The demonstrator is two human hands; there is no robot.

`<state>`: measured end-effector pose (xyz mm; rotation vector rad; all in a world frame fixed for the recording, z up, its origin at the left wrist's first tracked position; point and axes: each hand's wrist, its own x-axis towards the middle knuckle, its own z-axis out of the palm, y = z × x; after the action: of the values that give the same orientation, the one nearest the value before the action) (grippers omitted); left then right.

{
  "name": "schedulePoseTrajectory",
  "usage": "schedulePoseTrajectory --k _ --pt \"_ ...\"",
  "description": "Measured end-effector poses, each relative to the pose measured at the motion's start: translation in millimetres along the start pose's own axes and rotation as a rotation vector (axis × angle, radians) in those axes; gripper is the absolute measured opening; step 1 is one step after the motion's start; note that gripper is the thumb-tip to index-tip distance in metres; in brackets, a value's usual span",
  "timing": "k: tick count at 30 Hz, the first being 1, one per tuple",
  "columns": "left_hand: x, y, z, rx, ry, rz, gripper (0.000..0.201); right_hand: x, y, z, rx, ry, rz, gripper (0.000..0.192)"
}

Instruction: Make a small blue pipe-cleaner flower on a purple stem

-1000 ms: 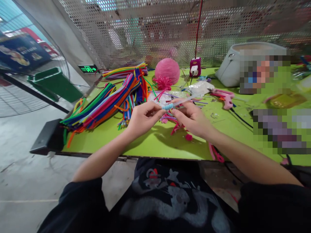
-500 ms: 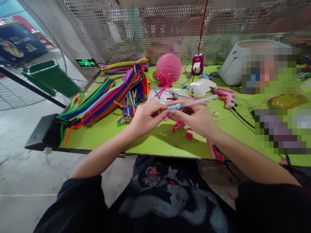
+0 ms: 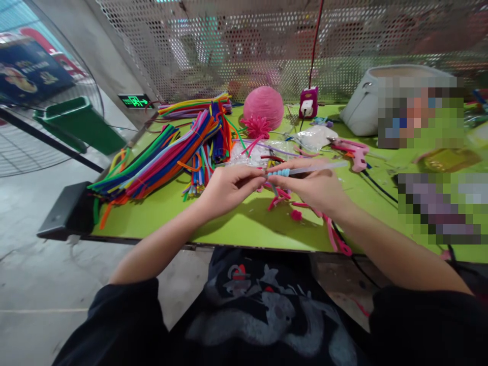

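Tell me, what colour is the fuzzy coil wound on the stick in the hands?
Light blue: the coil shows in the head view.

The green counter (image 3: pixel 160 216) carries a pile of pipe cleaners (image 3: pixel 163 157), a pink ball (image 3: pixel 264 104), a pink glue gun (image 3: pixel 354 151), a grey bag (image 3: pixel 362 104) and pink scraps (image 3: pixel 295 214).

A green tabletop (image 3: pixel 160 216) is seen w/ a heap of multicolour pipe cleaners (image 3: pixel 168 155) at left. A pink ball (image 3: pixel 264 104) and pink charger (image 3: pixel 307 101) are set near the mesh; pink glue gun (image 3: pixel 353 152) lies at right, grey bag (image 3: pixel 362 101) behind it.
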<state>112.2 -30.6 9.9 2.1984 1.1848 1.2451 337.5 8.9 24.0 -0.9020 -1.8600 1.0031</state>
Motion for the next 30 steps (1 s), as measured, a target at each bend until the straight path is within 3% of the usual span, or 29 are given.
schedulePoseTrajectory --k 6,9,12,14,16,19,22,26,30 --pt "7.3 -10.9 -33.8 -0.033 -0.089 -0.248 0.037 9.1 6.6 -29.1 0.098 0.147 0.029 0.016" --pt "9.5 -35.1 -51.5 0.168 -0.116 -0.302 0.043 16.5 17.2 -40.8 0.224 0.28 0.008 0.016" --pt "11.9 -54.2 -57.1 0.438 -0.167 -0.334 0.043 19.7 21.6 -43.3 0.315 0.316 0.029 0.015" --pt "14.1 -53.3 -51.4 0.524 -0.176 -0.314 0.046 18.3 20.8 -40.0 0.349 0.284 0.045 0.015" --pt "16.8 -40.2 -37.5 0.443 -0.076 -0.281 0.052 14.6 18.2 -34.3 0.346 0.239 0.066 0.015" --pt "21.9 -10.2 -7.0 -0.145 0.011 -0.299 0.058 7.2 12.9 -24.7 0.295 0.198 0.093 0.016" --pt "25.8 12.2 20.6 -0.428 0.029 -0.225 0.056 0.6 8.0 -16.7 0.265 0.165 0.081 0.017" --pt "23.0 19.7 36.2 -0.485 0.076 -0.228 0.045 -3.9 4.8 -11.2 0.207 0.136 0.064 0.026" --pt "14.3 21.1 40.0 -0.345 0.167 -0.206 0.032 -5.1 4.3 -10.3 0.174 0.135 0.07 0.03"
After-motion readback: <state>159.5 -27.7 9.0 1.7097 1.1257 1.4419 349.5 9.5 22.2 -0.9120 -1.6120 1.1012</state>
